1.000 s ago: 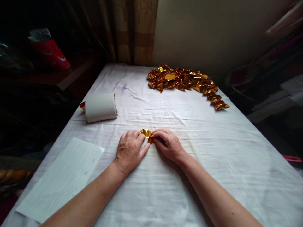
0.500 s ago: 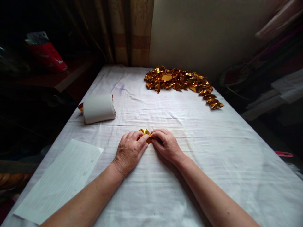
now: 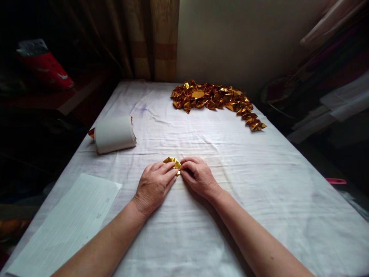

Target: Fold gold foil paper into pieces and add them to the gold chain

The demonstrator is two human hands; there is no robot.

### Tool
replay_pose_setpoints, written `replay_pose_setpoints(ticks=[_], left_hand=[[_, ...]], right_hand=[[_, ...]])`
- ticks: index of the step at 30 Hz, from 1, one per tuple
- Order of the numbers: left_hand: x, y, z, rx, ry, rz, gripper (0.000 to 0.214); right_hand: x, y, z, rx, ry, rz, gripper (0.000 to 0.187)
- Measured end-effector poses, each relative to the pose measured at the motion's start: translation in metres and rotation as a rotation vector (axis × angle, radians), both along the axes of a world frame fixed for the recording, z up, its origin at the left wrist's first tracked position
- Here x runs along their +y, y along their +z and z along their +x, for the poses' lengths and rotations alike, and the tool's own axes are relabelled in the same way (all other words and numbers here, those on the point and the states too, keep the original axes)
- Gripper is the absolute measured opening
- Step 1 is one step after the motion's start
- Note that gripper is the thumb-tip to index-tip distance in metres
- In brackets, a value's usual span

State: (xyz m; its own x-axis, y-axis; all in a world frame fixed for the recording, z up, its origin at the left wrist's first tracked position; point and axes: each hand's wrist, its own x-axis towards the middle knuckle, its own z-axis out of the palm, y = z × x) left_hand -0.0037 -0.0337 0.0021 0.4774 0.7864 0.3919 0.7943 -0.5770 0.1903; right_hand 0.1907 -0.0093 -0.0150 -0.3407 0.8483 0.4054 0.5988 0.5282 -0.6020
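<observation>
A small folded piece of shiny gold foil paper (image 3: 172, 160) lies between my two hands at the middle of the table. My left hand (image 3: 155, 182) presses over its near side, thumb and fingers closed on it, hiding much of the piece. At its right end, my right hand (image 3: 199, 176) pinches the foil between thumb and fingertips. Farther back lies a heap of folded gold foil pieces (image 3: 213, 96), with a linked strand trailing to the right. A curled stack of white-backed foil sheets (image 3: 113, 134) rests to the left of my hands.
A printed paper sheet (image 3: 69, 227) lies at the left front of the table, partly under my left forearm. White cloth (image 3: 259, 204) covers the tabletop. A red container (image 3: 47, 69) stands on a dark side surface. Curtain (image 3: 155, 38) and wall border the far edge.
The whole view has shifted slightly, so things sit a little farther left. More of the gold piece's upper side shows between my hands, which both stay on it.
</observation>
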Motion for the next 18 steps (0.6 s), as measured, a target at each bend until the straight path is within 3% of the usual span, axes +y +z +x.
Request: replay_pose_setpoints(ticks=[7,12,18], left_hand=[[0.001,0.0,0.0,0.005,-0.011,0.028,0.022],[0.001,-0.001,0.0,0.009,-0.001,0.01,0.023],[0.0,0.0,0.001,0.026,0.024,-0.019,0.023]], right_hand=[[-0.016,0.003,0.003,-0.067,-0.076,0.084,0.015],[-0.031,0.005,0.004,-0.248,-0.12,0.18,0.035],[-0.032,0.007,0.001,-0.398,-0.1,0.08,0.039]])
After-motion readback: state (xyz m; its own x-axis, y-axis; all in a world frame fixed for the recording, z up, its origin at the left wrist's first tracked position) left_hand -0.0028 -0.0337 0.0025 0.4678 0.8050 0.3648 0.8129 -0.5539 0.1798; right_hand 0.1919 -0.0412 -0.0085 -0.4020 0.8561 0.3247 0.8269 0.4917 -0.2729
